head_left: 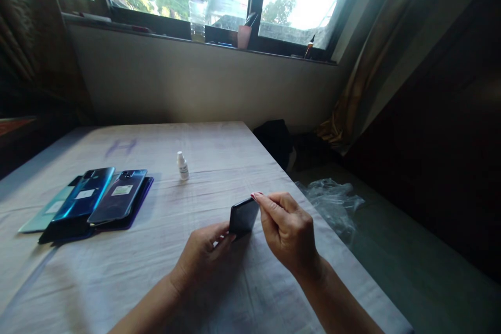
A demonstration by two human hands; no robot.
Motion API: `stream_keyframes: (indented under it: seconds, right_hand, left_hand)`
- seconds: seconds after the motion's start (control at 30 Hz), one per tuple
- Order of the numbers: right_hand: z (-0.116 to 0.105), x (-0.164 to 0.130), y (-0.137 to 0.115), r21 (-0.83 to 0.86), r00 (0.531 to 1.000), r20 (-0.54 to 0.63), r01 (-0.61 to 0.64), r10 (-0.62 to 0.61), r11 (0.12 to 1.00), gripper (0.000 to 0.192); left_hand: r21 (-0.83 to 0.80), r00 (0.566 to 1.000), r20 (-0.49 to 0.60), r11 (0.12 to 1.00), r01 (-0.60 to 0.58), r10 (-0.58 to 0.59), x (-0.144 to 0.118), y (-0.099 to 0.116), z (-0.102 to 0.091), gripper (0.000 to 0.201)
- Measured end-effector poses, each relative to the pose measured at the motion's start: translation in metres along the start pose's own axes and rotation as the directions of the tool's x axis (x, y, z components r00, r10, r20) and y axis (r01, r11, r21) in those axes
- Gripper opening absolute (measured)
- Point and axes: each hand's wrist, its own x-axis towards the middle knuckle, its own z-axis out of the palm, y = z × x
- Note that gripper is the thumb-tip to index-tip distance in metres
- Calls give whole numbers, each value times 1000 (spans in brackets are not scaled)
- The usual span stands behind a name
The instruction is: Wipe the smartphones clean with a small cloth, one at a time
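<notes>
Two hands work over a cloth-covered surface (219,271). Between them is one dark phone (243,216), tilted up on its edge just above the cloth, near the surface's right side. The left hand (203,255) grasps the phone's lower end, fingers closed under and behind it. The right hand (287,229) pinches the phone's upper corner, its fingertips (258,197) touching the top edge; the grip of both hands is closed on the phone.

At the left of the surface lies a stack of phone backs (90,201), fanned and overlapping. Four can be counted for sure: one pale green at the far left, one bright blue, one dark blue-grey, and one purple under the last; a dark piece at the bottom of the pile may be a fifth, but that cannot be told. The blue and the dark blue-grey ones each carry one small white label.

One small white dropper bottle (182,166) stands upright near the middle of the surface, well apart from the hands and just right of the stack.

Right of the surface, lower down, lies one crumpled clear plastic bag (332,201). On the window ledge (164,36) stand one clear jar (197,18) and one pink cup (244,36). A curtain (376,62) hangs at the right.
</notes>
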Motion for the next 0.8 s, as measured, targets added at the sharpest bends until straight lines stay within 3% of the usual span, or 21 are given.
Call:
stream_keyframes:
  seconds: [0.4,0.6,0.8]
  right_hand:
    - [6,6,-20,75,999,14,33,-34,997,29]
    - [6,-8,-3,118,999,-13,-47,49,992,32]
    - [7,-19,12,74,993,-12,-119,120,990,31]
  left_hand:
    - [212,998,-2,976,-54,56,-5,16,-14,22]
    - [267,998,20,961,-69,66,-13,20,-30,23]
    - [294,998,61,955,-48,31,-13,24,-34,24]
